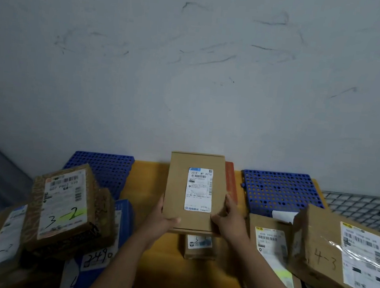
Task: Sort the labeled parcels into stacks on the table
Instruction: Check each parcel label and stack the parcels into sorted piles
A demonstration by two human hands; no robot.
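Scuffed wall (192, 62) behind yellow table (143, 185).

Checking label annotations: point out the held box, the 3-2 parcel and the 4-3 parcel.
held box (199, 189): head view, on its white label.
3-2 parcel (65, 203): head view, middle of its label.
4-3 parcel (326, 259): head view, bare cardboard at the handwritten number.

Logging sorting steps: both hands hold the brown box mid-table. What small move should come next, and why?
Probably lower the brown box onto the small parcel marked 3 beneath it: the left hand and right hand grip its near corners, and it hangs partly over that parcel.
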